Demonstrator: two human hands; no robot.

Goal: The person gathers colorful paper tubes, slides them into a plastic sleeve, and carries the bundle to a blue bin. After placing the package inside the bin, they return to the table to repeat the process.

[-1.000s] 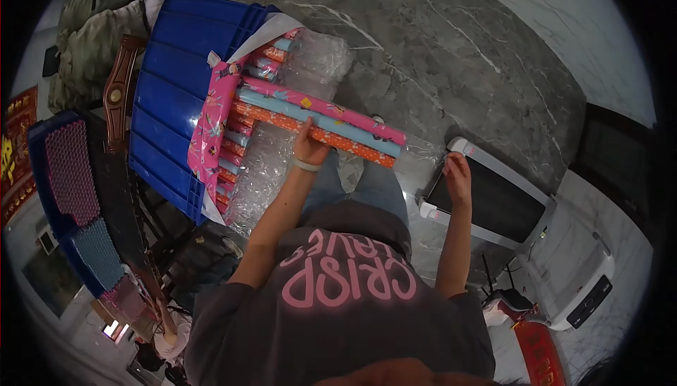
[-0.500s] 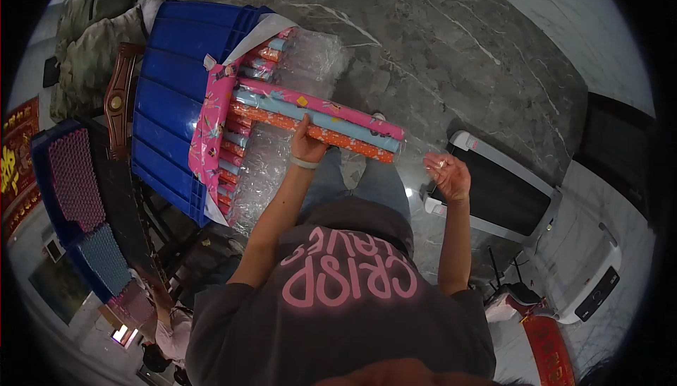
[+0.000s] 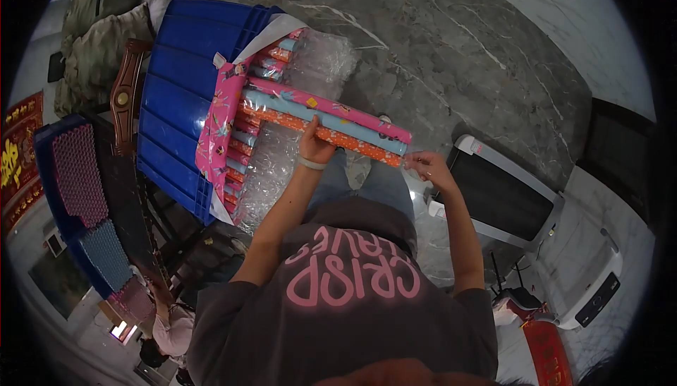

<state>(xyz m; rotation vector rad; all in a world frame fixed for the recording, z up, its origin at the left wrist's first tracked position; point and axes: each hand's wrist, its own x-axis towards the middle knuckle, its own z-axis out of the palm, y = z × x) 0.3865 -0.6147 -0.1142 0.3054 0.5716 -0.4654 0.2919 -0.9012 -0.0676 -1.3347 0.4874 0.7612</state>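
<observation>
My left hand grips a bundle of three gift-wrap rolls, pink, light blue and orange, around its middle. The bundle lies slantwise over a clear plastic bag that holds several more rolls. My right hand has its fingers pinched at the bundle's right end, on the clear plastic wrap there. A pink patterned sheet hangs over the left ends of the rolls.
A blue plastic crate stands to the left, under the rolls. Another blue tray with pink and blue rows sits further left. A treadmill lies on the grey marble floor at the right. Another person is at the lower left.
My right hand has left the treadmill's edge, risen and moved left to the right end of the bundle. My left hand has kept its hold on the rolls.
</observation>
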